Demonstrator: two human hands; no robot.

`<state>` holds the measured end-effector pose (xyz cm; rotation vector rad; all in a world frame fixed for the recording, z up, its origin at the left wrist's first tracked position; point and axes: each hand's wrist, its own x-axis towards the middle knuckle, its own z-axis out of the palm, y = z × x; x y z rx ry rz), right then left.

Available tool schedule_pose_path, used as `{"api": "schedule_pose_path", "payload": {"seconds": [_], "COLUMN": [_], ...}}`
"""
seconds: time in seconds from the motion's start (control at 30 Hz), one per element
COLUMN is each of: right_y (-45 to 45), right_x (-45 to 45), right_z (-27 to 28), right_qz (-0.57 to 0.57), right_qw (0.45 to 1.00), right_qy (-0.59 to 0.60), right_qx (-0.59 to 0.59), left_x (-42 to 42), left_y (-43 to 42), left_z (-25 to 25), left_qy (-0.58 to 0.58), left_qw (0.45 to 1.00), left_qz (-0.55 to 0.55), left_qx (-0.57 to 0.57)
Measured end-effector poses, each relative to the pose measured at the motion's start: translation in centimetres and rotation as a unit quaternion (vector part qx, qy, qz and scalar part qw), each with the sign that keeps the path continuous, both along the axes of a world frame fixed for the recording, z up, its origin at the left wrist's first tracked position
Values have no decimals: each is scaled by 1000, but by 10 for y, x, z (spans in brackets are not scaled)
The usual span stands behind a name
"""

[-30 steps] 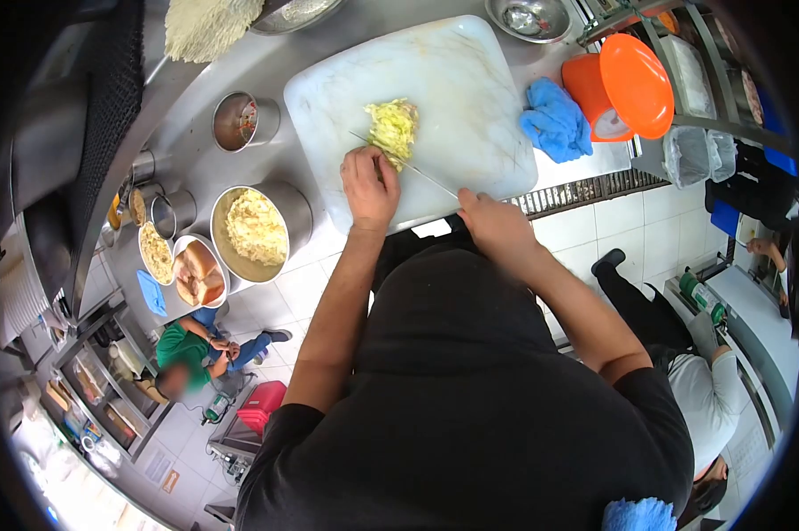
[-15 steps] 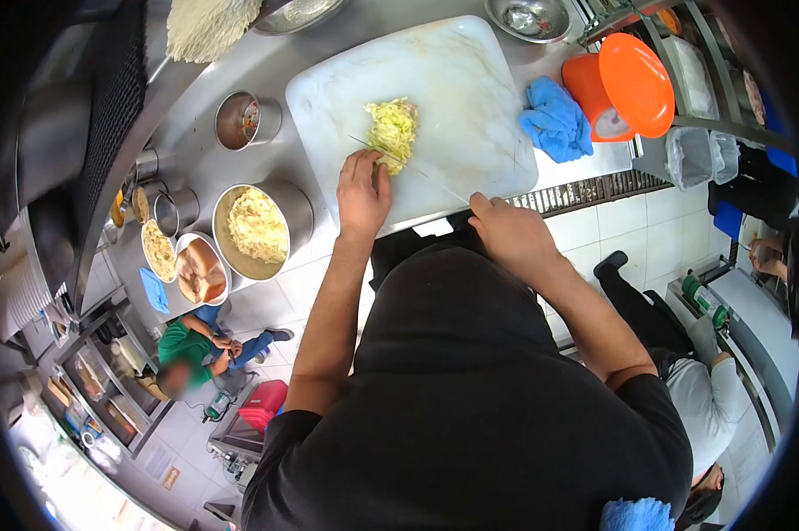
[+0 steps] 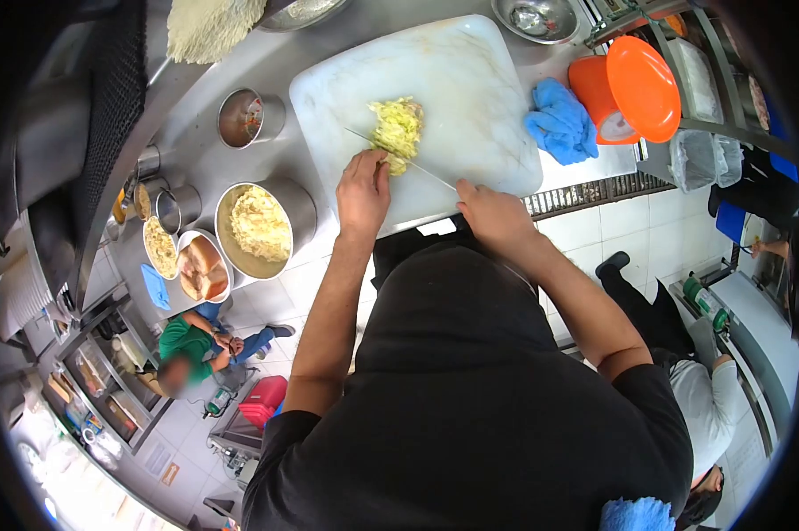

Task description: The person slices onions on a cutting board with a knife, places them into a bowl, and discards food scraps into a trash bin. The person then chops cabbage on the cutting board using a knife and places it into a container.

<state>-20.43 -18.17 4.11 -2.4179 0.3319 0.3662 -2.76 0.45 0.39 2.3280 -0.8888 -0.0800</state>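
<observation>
A pile of shredded pale green-yellow vegetable (image 3: 397, 124), which looks like cabbage, lies on a large white cutting board (image 3: 479, 97). My left hand (image 3: 362, 190) rests at the board's near edge, its bent fingertips pressed on the near end of the pile. In my right hand (image 3: 495, 212), closed around the handle, is a long thin knife (image 3: 432, 176). Its blade slants across the shreds close to my left fingertips, with the tip showing beyond the pile on the left. My fingers hide the knife's handle.
Left of the board stand a large metal pot of pale chopped food (image 3: 260, 232), a small metal pot (image 3: 242, 119) and a bowl with brownish chunks (image 3: 203, 268). On the right are a blue cloth (image 3: 562, 122) and an orange container (image 3: 591, 93). Other people are nearby on both sides.
My right hand has moved a little left and away from my body, pushing the knife farther across the pile. My left hand stays nearly in place on the shreds.
</observation>
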Motion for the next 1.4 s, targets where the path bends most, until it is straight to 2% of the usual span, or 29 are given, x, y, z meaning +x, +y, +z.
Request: {"api": "schedule_pose_path", "payload": {"seconds": [0.07,0.33,0.47,0.63,0.87,0.97,1.07,1.27,1.4], "right_y": [-3,-8,-1,2,-9,-10,-9,2,-8], "right_x": [7,-22,-23,-4,1,-16,-22,-9,9], "right_z": [4,51,36,-1,33,51,44,-13,8], "right_qz": [6,13,12,7,17,12,16,17,28], "right_qw": [1000,1000,999,1000,1000,1000,1000,998,999], "right_qy": [10,3,25,-16,11,-13,0,-49,8], "right_qx": [-7,-25,-38,-11,-19,-10,-22,-27,-21], "left_x": [-2,-1,-2,-1,0,0,0,-1,-4], "left_y": [0,-1,-1,-1,1,1,2,1,0], "left_z": [3,5,2,1,2,1,-3,-1,-2], "left_qy": [44,24,4,-16,33,12,-15,-6,33], "left_qw": [998,999,1000,1000,999,1000,1000,1000,999], "left_qz": [28,12,8,2,26,17,10,12,40], "left_qx": [16,32,13,3,27,7,1,-6,8]}}
